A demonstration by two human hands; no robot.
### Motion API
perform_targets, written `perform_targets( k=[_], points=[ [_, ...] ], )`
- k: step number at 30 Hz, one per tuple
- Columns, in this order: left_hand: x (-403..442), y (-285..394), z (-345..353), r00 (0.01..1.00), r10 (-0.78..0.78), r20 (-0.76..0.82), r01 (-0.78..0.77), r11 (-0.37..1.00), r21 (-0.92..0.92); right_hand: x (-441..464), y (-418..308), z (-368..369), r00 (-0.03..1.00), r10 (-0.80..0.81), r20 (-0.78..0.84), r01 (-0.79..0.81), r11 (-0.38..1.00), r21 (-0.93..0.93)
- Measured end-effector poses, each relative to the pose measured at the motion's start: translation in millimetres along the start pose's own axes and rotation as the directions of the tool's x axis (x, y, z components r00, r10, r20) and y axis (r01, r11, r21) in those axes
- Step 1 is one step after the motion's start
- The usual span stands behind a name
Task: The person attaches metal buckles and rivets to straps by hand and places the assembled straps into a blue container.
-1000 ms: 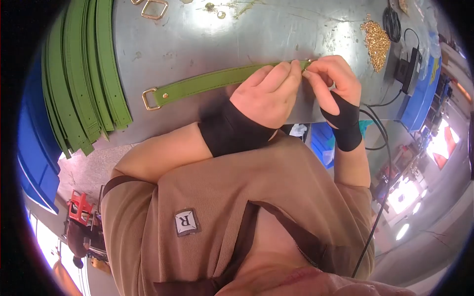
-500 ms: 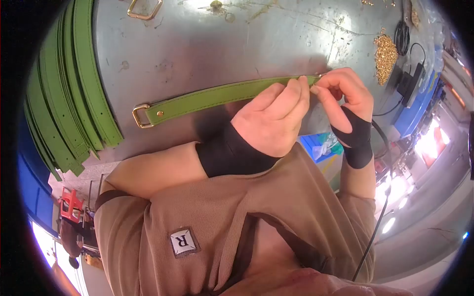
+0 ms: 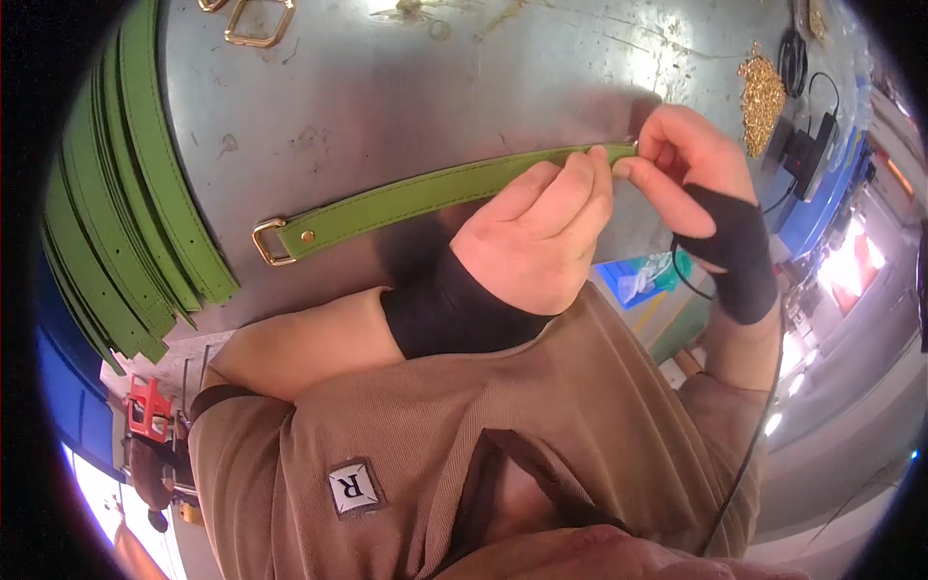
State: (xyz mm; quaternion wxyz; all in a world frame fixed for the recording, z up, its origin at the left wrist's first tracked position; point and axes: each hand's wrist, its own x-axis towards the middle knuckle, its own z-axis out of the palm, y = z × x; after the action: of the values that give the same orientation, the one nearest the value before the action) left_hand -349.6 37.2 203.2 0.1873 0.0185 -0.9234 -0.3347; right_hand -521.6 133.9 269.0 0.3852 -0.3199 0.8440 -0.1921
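Observation:
A green leather strap (image 3: 406, 198) with stitched edges lies slanting across the metal table. At its left end hangs a gold rectangular ring (image 3: 274, 242), beside a gold rivet (image 3: 307, 236) set in the leather. My left hand (image 3: 536, 222), in a black wrist wrap, grips the strap near its right end, the thumb hidden. My right hand (image 3: 686, 159), also wrapped in black, is curled at that end, with the strap tip between thumb and fingers. A tiny shiny metal bit (image 3: 635, 146) shows there; the fingers hide most of it.
Many green straps (image 3: 135, 193) are stacked along the table's left side. Gold rectangular rings (image 3: 259, 21) lie at the far left. A heap of small gold pieces (image 3: 763, 101) sits at the right, near a black power adapter (image 3: 810, 155) with cords.
My right hand and forearm have shifted slightly right, opening a wider gap from the left hand. My left hand keeps its grip. The view has shifted slightly.

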Motion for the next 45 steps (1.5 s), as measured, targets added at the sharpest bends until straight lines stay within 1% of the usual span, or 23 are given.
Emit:
perform_targets(
  k=[2,6,9,13,15,16,18,20,24,25,27,30,32,33,35,36,38,39,40,41,42,44,45],
  points=[
    [-0.3,1.2,0.8,1.0,-0.025,-0.011,0.025,1.0,-0.014,7.3,-5.0,-6.9,0.989,0.031,0.142,-0.027,0.999,-0.03],
    [-0.5,1.1,2.6,0.999,-0.029,-0.023,0.029,0.999,-0.022,17.6,1.0,-10.4,0.967,-0.146,0.209,0.183,0.969,-0.168],
    [-0.7,-0.4,3.0,0.999,-0.033,-0.015,0.032,0.997,-0.077,24.5,-5.4,-15.7,0.951,-0.047,0.305,0.091,0.987,-0.134],
    [2.1,-3.6,-8.3,0.999,-0.027,-0.017,0.026,0.999,-0.036,20.5,-5.1,-14.3,0.955,-0.078,0.285,0.107,0.99,-0.09],
    [1.6,-3.8,-17.0,0.999,-0.032,0.009,0.032,0.999,-0.027,8.1,-4.1,-9.6,0.983,0.012,0.185,-0.016,1.0,0.023],
    [1.6,-6.0,-14.7,0.998,-0.053,-0.041,0.054,0.998,0.037,0.4,0.6,-4.5,0.985,-0.014,0.17,0.009,1.0,0.03],
    [1.8,-7.1,-18.4,0.994,-0.055,-0.099,0.067,0.99,0.125,-16.4,13.2,8.1,0.967,-0.239,-0.087,0.24,0.971,0.01],
    [-1.0,-7.7,-31.2,0.994,-0.107,-0.024,0.109,0.944,0.311,-32.1,16.8,15.2,0.966,-0.245,-0.081,0.236,0.966,-0.108],
    [-9.3,-17.2,-69.2,0.969,-0.206,0.134,0.135,0.901,0.412,-39.0,25.1,37.4,0.878,-0.354,-0.322,0.297,0.931,-0.214],
    [-11.8,-16.2,-76.9,0.94,-0.264,0.215,0.168,0.909,0.381,-40.1,26.2,41.2,0.845,-0.411,-0.341,0.296,0.892,-0.342],
    [-18.2,-17.0,-84.7,0.894,-0.275,0.353,0.189,0.947,0.259,-41.2,23.3,52.0,0.837,-0.379,-0.394,0.277,0.915,-0.293],
    [-33.2,-12.3,-107.5,0.92,-0.282,0.271,0.223,0.948,0.228,-41.4,24.2,62.0,0.659,-0.489,-0.572,0.439,0.867,-0.236],
    [-43.0,2.4,-147.8,0.916,-0.261,0.303,0.28,0.96,-0.019,-45.5,26.2,73.6,0.644,-0.3,-0.704,0.459,0.888,0.041],
    [-50.2,5.5,-164.6,0.954,-0.231,0.193,0.266,0.947,-0.182,-45.9,34.2,76.0,0.631,-0.327,-0.703,0.489,0.872,0.033],
    [-60.6,12.8,-214.4,0.932,-0.354,0.079,0.362,0.894,-0.265,-41.3,51.2,87.4,0.604,-0.198,-0.772,0.507,0.843,0.181],
    [-66.4,6.7,-235.8,0.951,-0.28,-0.128,0.237,0.931,-0.278,-39.2,60.6,96.0,0.596,-0.212,-0.775,0.523,0.834,0.174],
    [-75.3,-23.9,-278.9,0.886,-0.229,-0.404,0.179,0.971,-0.159,-35.4,76.2,108.8,0.765,-0.064,-0.64,0.326,0.896,0.301],
    [-77.7,-36.5,-317.6,0.882,-0.312,-0.352,0.21,0.931,-0.298,-36.9,70.6,114.0,0.701,-0.151,-0.697,0.41,0.885,0.221],
    [-77.1,-56.4,-347.3,0.788,-0.438,-0.434,0.314,0.89,-0.33,-39.0,64.9,115.6,0.694,-0.156,-0.703,0.416,0.883,0.215],
    [-71.5,-73.7,-368.8,0.691,-0.449,-0.566,0.242,0.882,-0.404,-41.2,60.2,116.9,0.652,-0.207,-0.729,0.438,0.888,0.139],
    [-64.8,-78.6,-396.3,0.604,-0.556,-0.571,0.375,0.83,-0.413,-42.9,57.4,117.7,0.611,-0.256,-0.75,0.451,0.89,0.064],
    [-57.7,-151.2,-446.3,0.45,-0.653,-0.61,0.372,0.758,-0.536,-42.7,55.7,118.6,0.594,-0.266,-0.759,0.445,0.895,0.035],
    [-56.9,-213.1,-469.6,0.42,-0.626,-0.658,0.224,0.773,-0.593,-41.8,56.3,118.8,0.583,-0.281,-0.763,0.441,0.897,0.007]
  ],
)
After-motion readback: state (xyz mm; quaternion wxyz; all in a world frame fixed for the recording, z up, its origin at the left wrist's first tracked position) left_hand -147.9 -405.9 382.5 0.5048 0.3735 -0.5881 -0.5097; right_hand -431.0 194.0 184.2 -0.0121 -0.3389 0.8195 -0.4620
